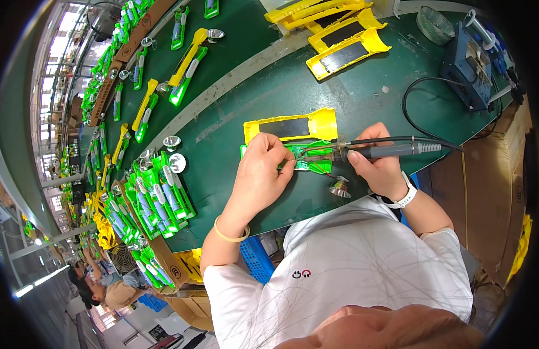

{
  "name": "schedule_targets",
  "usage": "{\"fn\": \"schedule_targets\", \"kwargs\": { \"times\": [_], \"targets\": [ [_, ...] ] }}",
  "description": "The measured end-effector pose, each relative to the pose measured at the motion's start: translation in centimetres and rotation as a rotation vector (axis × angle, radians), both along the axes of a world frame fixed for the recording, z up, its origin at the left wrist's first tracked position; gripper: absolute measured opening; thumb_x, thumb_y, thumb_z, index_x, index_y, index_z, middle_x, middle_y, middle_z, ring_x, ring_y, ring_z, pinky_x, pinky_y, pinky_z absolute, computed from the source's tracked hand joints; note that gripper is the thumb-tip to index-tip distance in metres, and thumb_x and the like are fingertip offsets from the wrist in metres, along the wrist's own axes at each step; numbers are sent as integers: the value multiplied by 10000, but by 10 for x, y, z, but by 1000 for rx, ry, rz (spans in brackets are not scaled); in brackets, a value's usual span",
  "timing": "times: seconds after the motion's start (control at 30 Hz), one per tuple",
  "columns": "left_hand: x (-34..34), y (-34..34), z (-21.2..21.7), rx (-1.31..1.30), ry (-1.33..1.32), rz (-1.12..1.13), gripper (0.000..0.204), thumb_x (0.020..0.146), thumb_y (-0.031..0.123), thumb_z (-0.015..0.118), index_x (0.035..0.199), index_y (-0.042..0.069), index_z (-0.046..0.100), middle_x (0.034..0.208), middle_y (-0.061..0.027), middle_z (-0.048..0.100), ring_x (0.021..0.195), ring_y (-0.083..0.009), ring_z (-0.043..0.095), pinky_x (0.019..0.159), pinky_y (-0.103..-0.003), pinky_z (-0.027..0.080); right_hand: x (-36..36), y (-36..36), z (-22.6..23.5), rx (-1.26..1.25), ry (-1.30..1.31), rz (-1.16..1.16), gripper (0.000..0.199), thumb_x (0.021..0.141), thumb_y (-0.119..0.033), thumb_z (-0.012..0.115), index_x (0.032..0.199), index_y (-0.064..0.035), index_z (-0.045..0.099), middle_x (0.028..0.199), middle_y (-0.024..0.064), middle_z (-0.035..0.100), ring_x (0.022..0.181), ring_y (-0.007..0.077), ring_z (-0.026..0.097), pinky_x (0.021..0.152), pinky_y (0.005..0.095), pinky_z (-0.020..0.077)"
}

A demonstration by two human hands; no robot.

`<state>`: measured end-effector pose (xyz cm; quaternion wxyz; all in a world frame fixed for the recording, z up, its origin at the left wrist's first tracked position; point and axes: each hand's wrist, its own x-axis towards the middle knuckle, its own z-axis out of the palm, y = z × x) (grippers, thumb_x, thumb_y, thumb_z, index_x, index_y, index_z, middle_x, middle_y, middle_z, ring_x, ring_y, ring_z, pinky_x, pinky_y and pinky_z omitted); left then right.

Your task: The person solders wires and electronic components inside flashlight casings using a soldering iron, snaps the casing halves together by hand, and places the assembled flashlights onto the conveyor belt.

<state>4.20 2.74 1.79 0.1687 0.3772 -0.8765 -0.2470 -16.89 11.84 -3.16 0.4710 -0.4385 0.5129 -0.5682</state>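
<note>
My right hand [381, 173] grips the dark handle of a soldering iron [400, 150], with a thin tube running along its top. The tip points left, over a green flashlight housing [323, 167] with a small circuit board [302, 164] in it. Closed in a pinch at the board's left side, my left hand [259, 174] covers part of the housing; what its fingertips hold is hidden. Wires lead from the board towards a shiny reflector cup [340, 188] near the table edge. Just beyond the housing lies a yellow shell [324, 123] with a dark panel.
More yellow shells [346, 57] lie at the far side. A blue soldering station [468, 72] with a solder spool and a basket [435, 26] stand far right. Green housings [159, 198] are piled at left; others lie on the conveyor [223, 55]. A person [115, 291] sits lower left.
</note>
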Motion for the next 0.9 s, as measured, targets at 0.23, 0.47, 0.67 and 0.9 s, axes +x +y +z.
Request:
{"fn": "schedule_targets", "kwargs": {
  "times": [0.23,0.47,0.67,0.9],
  "targets": [
    [-6,-5,12,-6,-105,-62,91,653,18,659,720,22,597,772,-84,496,743,-246,519,648,-320,451,-1,0,-3,-7,-107,-30,249,811,-76,625,930,-49,408,761,-4,456,601,27,400,500,177,334],
    [-8,-4,14,-17,-125,-53,70,657,22,645,706,19,595,762,-88,500,746,-254,519,646,-325,450,-2,1,-2,-85,-261,-33,274,839,-121,609,966,-54,376,749,19,495,543,34,426,455,177,348],
    [5,6,20,-42,49,27,287,638,110,728,861,11,577,931,-126,483,786,-270,519,700,-352,453,-6,2,-1,-77,-266,-53,278,840,-131,610,962,-58,371,738,21,501,543,35,431,453,172,347],
    [35,34,20,-65,-101,207,161,692,124,725,710,45,586,598,-42,530,515,-184,519,471,-291,432,-6,1,1,-34,-227,-43,256,834,-134,582,947,-77,360,767,29,453,521,69,406,450,203,341]
  ]
}}
